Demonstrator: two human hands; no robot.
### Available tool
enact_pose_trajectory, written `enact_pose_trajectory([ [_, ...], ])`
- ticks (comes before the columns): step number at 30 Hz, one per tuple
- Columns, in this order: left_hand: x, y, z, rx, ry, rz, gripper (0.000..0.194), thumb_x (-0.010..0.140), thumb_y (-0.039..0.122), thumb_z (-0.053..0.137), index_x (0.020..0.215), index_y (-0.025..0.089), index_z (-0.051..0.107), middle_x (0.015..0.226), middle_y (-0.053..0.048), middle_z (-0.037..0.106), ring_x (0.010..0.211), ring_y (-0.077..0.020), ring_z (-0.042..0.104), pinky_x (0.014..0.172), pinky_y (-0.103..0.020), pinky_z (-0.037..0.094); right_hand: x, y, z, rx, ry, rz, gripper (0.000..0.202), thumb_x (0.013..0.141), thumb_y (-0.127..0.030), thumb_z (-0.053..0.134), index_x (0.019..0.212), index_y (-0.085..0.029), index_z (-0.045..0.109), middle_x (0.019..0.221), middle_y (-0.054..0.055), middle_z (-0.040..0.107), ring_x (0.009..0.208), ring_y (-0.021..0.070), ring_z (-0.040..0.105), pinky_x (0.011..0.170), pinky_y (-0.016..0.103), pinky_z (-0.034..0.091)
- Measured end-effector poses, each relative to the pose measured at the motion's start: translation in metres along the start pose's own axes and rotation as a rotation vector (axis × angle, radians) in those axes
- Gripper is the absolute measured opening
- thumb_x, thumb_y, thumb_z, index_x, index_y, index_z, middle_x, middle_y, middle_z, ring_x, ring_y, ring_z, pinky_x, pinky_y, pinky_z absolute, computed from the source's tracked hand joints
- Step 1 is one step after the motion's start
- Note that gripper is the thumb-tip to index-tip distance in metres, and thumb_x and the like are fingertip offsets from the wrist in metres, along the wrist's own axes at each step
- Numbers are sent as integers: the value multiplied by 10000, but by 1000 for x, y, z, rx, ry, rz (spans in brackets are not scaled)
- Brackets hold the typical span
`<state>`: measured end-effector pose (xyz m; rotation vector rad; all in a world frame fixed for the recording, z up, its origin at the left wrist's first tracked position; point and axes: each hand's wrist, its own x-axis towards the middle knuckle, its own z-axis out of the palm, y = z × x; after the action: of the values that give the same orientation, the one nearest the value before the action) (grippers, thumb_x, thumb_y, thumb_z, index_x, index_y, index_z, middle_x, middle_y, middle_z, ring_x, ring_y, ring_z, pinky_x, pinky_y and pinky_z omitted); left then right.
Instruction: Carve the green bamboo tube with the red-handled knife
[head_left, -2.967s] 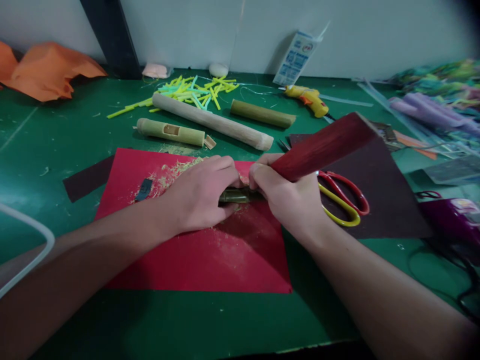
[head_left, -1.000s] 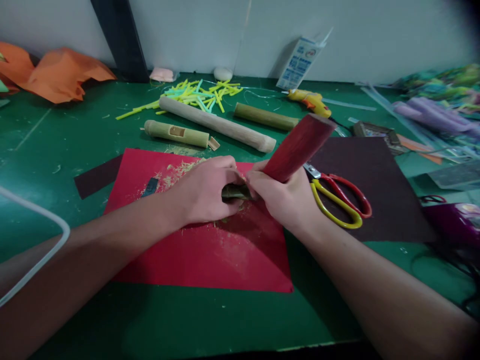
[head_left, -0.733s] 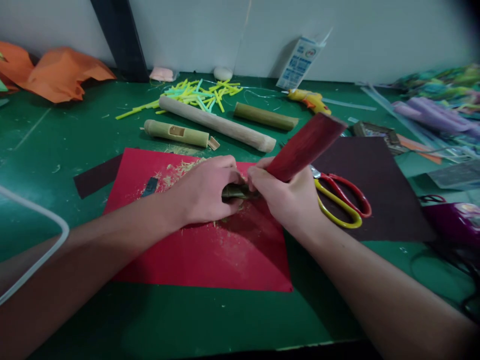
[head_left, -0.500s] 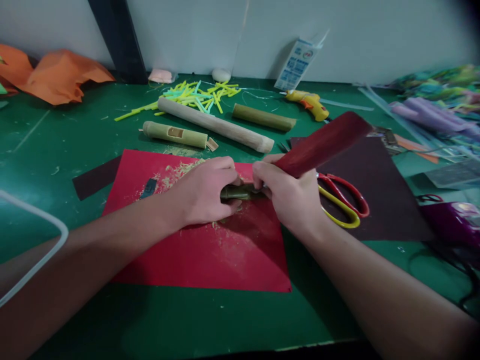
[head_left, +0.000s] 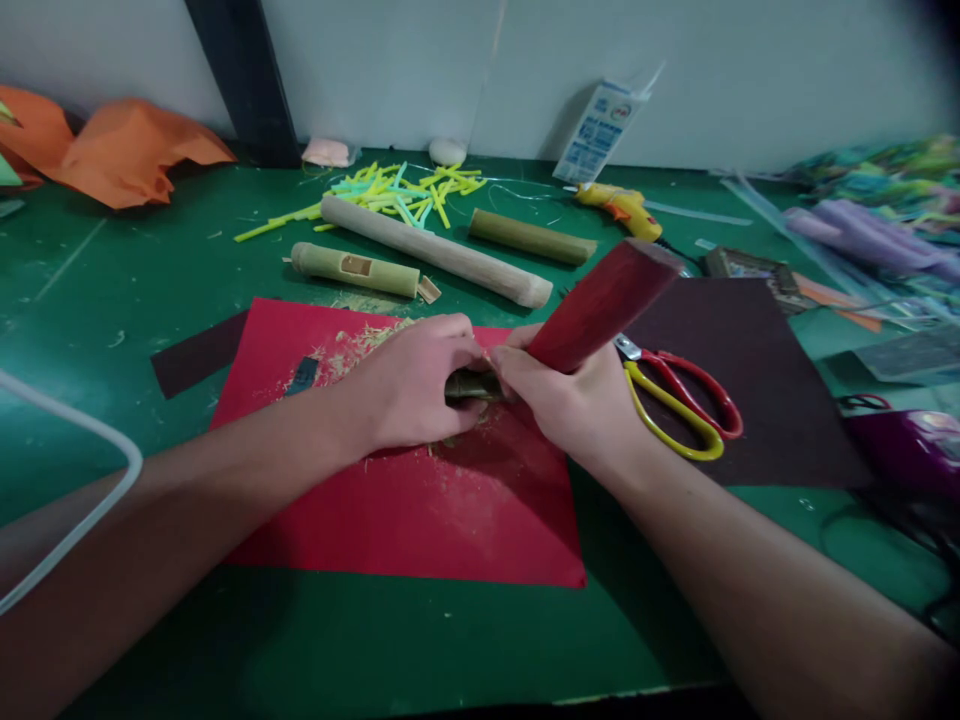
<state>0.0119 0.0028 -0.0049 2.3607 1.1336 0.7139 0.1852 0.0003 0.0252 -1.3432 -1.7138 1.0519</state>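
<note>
My left hand (head_left: pixel 420 385) is wrapped round a short greenish bamboo piece (head_left: pixel 471 386), holding it low over a red sheet (head_left: pixel 397 520). Close against it, my right hand (head_left: pixel 574 395) grips a tool with a thick red handle (head_left: pixel 600 305) that slants up and to the right. The tool's working end is hidden by my fingers at the bamboo's right end. Pale shavings (head_left: pixel 356 350) are strewn over the sheet around my left hand, and a small dark strip (head_left: pixel 302 376) lies left of them.
Behind the sheet lie a notched bamboo tube (head_left: pixel 319 262), a long pale stick (head_left: pixel 435 250), a bamboo length (head_left: pixel 532 237) and cut yellow-green straws (head_left: pixel 367 185). Scissors (head_left: pixel 679 400) rest on dark paper (head_left: pixel 780 420) at the right. A yellow glue gun (head_left: pixel 621 208) lies farther back.
The red handle has swung left and stands more steeply than before. My right hand has turned with it and shifted slightly left; my left hand keeps its hold on the bamboo.
</note>
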Motion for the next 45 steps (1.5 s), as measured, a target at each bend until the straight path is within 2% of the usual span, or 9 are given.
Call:
enact_pose_trajectory([
  [6,1,1,-1,17,-2,3,119,760,245,675,854,173,689,865,-37,573,838,-194,585,716,-324,472,-1,3,1,7,50,-20,291,751,-152,594,512,-211,440,513,-33,425,519,96,383,484,260,320],
  [9,1,2,-1,47,-9,15,107,770,246,667,846,171,668,878,-42,577,851,-199,580,716,-324,469,0,6,4,34,146,-30,276,768,-174,610,534,-215,470,541,-22,474,540,110,437,511,265,374],
  [13,-1,6,0,101,4,30,111,768,218,646,854,149,650,898,-56,575,853,-203,569,735,-336,472,4,8,5,91,246,-50,258,792,-226,635,572,-221,501,537,-34,470,522,107,429,506,272,366],
  [17,-1,5,0,106,1,26,87,768,229,656,822,163,635,883,-43,561,841,-194,566,734,-330,470,4,8,3,172,181,-5,281,778,-193,580,523,-216,465,483,-53,384,470,87,348,469,270,289],
  [20,0,3,0,76,-7,11,86,774,249,666,808,174,643,863,-34,551,831,-188,570,720,-321,471,3,6,1,132,117,6,279,721,-150,552,482,-214,424,455,-62,327,457,78,304,458,266,238],
  [27,-1,1,1,6,3,-2,122,780,262,676,866,176,685,894,-39,577,857,-193,595,738,-328,490,2,2,-2,-15,8,-14,261,710,-155,541,478,-206,435,476,-40,402,513,91,379,488,259,299],
  [32,0,4,0,7,-8,-11,98,773,242,678,848,180,674,888,-37,570,852,-192,589,732,-327,489,0,5,1,-5,64,-14,247,724,-174,591,511,-205,470,509,-34,453,527,100,417,500,260,335],
  [37,-2,7,1,80,15,12,79,770,218,661,815,169,619,899,-47,569,880,-207,573,763,-344,489,5,14,3,109,264,-48,236,778,-252,640,579,-226,516,521,-38,463,502,109,408,495,278,347],
  [45,-1,4,1,63,5,21,73,784,231,664,809,167,639,862,-36,545,839,-191,560,720,-329,467,3,6,-2,119,100,0,276,707,-142,558,470,-215,437,442,-54,351,455,84,321,458,272,251],
])
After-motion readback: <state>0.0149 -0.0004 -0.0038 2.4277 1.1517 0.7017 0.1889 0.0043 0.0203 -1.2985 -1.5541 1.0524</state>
